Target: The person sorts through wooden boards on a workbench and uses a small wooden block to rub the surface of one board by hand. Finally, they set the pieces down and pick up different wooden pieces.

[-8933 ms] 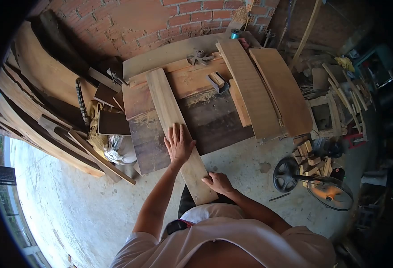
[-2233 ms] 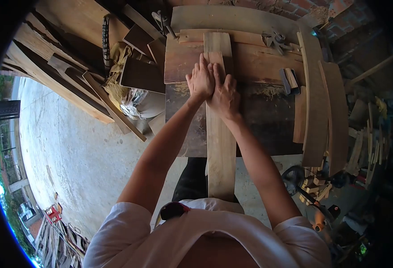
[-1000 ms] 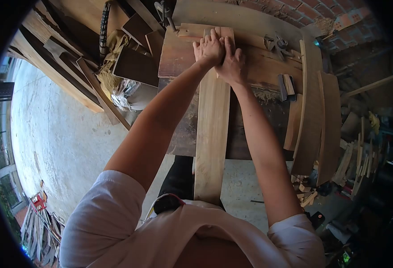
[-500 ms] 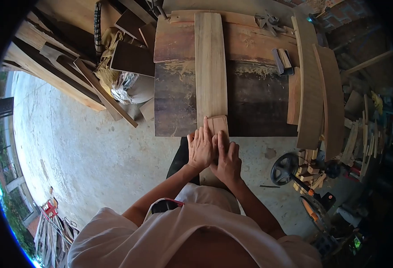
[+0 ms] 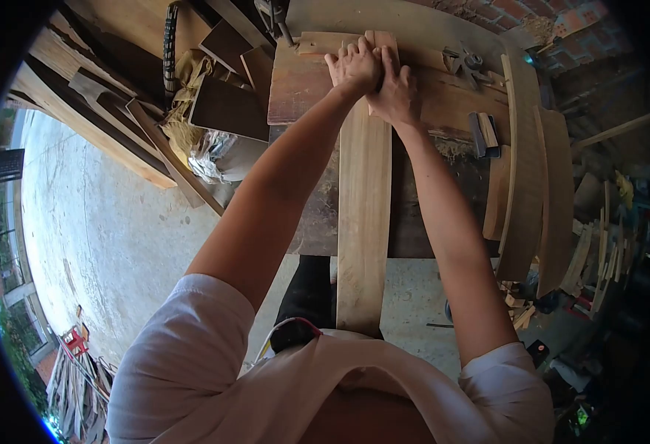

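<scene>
A long pale board [image 5: 364, 214] lies lengthwise on the wooden bench top [image 5: 314, 233], its near end running past the bench edge toward my body. Both arms are stretched out over it. At the far part of the board, my left hand [image 5: 357, 68] and my right hand [image 5: 399, 92] press close together on a flat reddish-brown block [image 5: 380, 37]. Only the block's far end and a little of its near edge show; the fingers cover the rest. The left fingers are bent over the block, and the right hand grips its right side.
On the bench's right lie a small dark tray with a wood strip [image 5: 485, 133] and a metal tool with knobs [image 5: 469, 66]. Curved planks [image 5: 519, 163] stand along the right edge. Boards and bags [image 5: 218, 152] crowd the left. Concrete floor [image 5: 118, 222] shows beyond.
Both hands have slid the block away from me, from the near part of the board to its far part. My arms have straightened, and the view has shifted forward.
</scene>
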{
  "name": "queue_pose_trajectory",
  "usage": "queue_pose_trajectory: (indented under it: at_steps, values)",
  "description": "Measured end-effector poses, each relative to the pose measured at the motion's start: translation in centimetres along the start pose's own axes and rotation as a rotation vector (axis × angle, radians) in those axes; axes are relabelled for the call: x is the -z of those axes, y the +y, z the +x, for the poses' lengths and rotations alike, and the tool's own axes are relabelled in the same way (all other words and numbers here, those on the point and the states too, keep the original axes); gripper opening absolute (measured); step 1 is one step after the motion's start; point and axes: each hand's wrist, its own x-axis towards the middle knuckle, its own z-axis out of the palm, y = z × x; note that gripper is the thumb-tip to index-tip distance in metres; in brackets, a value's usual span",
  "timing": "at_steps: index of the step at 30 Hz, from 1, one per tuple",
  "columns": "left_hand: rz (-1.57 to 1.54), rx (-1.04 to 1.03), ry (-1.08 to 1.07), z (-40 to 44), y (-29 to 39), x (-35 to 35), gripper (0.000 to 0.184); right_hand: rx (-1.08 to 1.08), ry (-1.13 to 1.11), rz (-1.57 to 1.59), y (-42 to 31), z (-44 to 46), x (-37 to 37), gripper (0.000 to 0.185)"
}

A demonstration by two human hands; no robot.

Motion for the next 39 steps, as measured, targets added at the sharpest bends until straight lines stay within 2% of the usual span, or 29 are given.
queue_pose_trajectory:
  at_steps: [3, 5, 7, 10, 13, 16, 18, 22, 23, 26, 28, 30, 32, 35, 37, 39]
  values:
    - [-0.032, 0.019, -0.005, -4.6, -0.6, -0.6, 0.06, 0.003, 0.0, -0.008, -0.8, -4.7, 0.7, 0.083]
    - [-0.051, -0.02, -0.008, -11.1, -1.6, -1.0, 0.063, 0.026, 0.005, 0.005, -1.9, -11.0, 2.3, 0.083]
    - [-0.04, -0.048, -0.067, -19.0, -2.6, -0.6, 0.064, -0.051, -0.129, 0.034, -3.7, -18.1, 4.3, 0.096]
    - [-0.062, -0.042, -0.05, -31.1, -3.5, -0.3, 0.069, -0.018, -0.217, 0.044, -5.0, -28.6, 6.4, 0.101]
    - [-0.077, 0.036, -0.143, -38.6, -4.5, -0.4, 0.074, -0.009, -0.306, 0.044, -5.6, -34.9, 7.4, 0.104]
    - [-0.091, 0.075, -0.14, -36.2, -4.0, 0.1, 0.074, -0.014, -0.412, 0.08, -5.5, -32.0, 8.1, 0.104]
    - [-0.074, 0.059, -0.059, -31.1, -4.1, -0.2, 0.072, 0.065, -0.329, 0.048, -5.3, -26.6, 7.1, 0.101]
    - [-0.091, 0.03, 0.074, -16.8, -4.1, 0.0, 0.065, 0.085, -0.236, 0.075, -4.2, -13.9, 3.7, 0.1]
    - [-0.07, 0.054, 0.044, -13.1, -3.9, 0.6, 0.063, 0.067, -0.264, 0.092, -4.1, -10.5, 3.1, 0.1]
    - [-0.067, 0.076, 0.071, -3.1, -4.3, 0.4, 0.064, 0.121, -0.074, 0.135, -3.0, -2.1, -0.9, 0.093]
    - [-0.103, 0.091, -0.001, 1.1, -4.3, 1.3, 0.063, 0.111, -0.036, 0.075, -3.0, 1.8, -2.1, 0.084]
    - [-0.116, 0.106, 0.033, 3.1, -4.4, 0.9, 0.061, 0.116, -0.025, 0.054, -3.3, 3.2, -2.0, 0.082]
    - [-0.159, 0.121, 0.005, 0.6, -4.1, 0.2, 0.062, 0.097, 0.006, 0.05, -3.2, 1.4, -2.1, 0.075]
    - [-0.117, 0.102, -0.025, -6.8, -3.5, 0.5, 0.066, 0.044, -0.039, 0.003, -3.9, -6.5, 0.3, 0.074]
    - [-0.118, 0.05, -0.042, -14.4, -3.8, -0.3, 0.068, 0.077, -0.039, 0.007, -3.9, -13.8, 1.9, 0.083]
    - [-0.155, -0.031, -0.02, -23.2, -4.3, -1.0, 0.069, 0.031, -0.148, 0.048, -4.8, -21.5, 4.8, 0.09]
